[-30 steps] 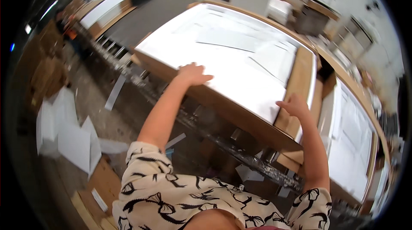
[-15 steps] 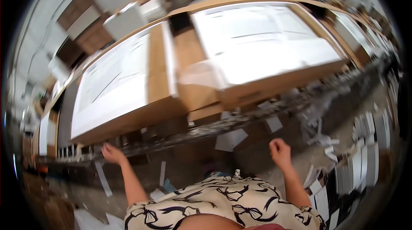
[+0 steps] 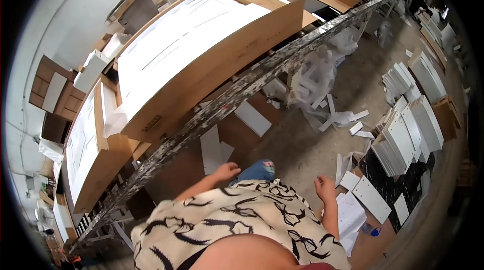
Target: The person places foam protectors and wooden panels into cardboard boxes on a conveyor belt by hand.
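My left hand [image 3: 227, 170] hangs in front of my body, fingers loosely bent and holding nothing. It is nearest to the white panel pieces on the floor beside the conveyor. On my other side, my right hand [image 3: 324, 188] is held low, half curled and empty, next to white boards [image 3: 372, 200] on the floor. Neither hand touches anything. Ahead and to the left, a long open carton [image 3: 212, 63] with a white panel [image 3: 171, 43] in it lies on the conveyor, whose worn metal rail [image 3: 222, 108] runs diagonally past me.
Stacks of white boards [image 3: 401, 136] stand at the right. Tangled clear wrapping [image 3: 322, 76] and white strips lie under and beside the rail. A second open carton [image 3: 88, 169] sits farther left, more cartons at the far right. A blue-capped bottle [image 3: 371, 230] is near the papers [image 3: 349, 219].
My view and body have turned to the right, so the cartons now sit farther left and the board stacks show more. My left hand has moved away from the rail toward my body.
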`<state>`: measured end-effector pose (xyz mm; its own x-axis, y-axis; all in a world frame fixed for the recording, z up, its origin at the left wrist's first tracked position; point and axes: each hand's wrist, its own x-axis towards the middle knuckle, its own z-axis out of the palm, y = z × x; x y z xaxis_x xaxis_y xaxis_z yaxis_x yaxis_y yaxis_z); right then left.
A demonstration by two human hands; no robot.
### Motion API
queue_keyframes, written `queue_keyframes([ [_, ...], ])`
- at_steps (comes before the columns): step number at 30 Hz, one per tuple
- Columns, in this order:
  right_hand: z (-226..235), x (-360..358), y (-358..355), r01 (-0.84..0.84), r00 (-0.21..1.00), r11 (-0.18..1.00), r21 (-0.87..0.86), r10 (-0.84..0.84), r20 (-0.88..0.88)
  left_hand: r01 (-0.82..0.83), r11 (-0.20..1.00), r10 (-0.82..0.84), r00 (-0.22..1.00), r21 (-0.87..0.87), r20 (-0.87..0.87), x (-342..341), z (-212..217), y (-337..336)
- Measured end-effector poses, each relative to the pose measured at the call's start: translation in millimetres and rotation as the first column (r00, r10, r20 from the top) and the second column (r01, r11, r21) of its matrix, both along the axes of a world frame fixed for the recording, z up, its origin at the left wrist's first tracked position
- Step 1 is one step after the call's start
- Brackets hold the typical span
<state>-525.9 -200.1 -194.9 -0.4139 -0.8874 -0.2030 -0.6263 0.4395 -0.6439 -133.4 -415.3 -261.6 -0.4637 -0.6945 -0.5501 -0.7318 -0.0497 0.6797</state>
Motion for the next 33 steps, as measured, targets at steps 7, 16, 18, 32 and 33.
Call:
queue_keyframes([
  [7,-159.4,-140.8,96.1,0.549,0.818,0.824,0.139,-0.564,0.111,0.229,0.971,-0.198,0.933,-0.070,0.302,-206.8,16.6,-125.0],
  [16,-144.1,-215.7,153.4,0.698,0.375,0.336,0.632,-0.924,0.076,0.789,0.606,-0.780,0.614,-0.100,0.122,-562.0,-0.5,-185.8],
  [18,-142.0,-257.8,121.2,0.732,0.300,0.305,0.609,-0.947,0.115,0.863,0.480,-0.859,0.499,-0.159,0.115,-641.6,-12.1,-189.4],
  [32,-120.0,-773.2,-42.1,0.808,0.445,0.466,0.361,-0.884,0.146,0.842,0.529,-0.785,0.534,-0.109,0.313,-958.2,-7.0,-352.0],
  [33,-104.9,-820.9,-67.2,0.811,0.464,0.491,0.317,-0.871,0.161,0.768,0.621,-0.709,0.635,-0.154,0.307,-956.6,-15.2,-366.8],
])
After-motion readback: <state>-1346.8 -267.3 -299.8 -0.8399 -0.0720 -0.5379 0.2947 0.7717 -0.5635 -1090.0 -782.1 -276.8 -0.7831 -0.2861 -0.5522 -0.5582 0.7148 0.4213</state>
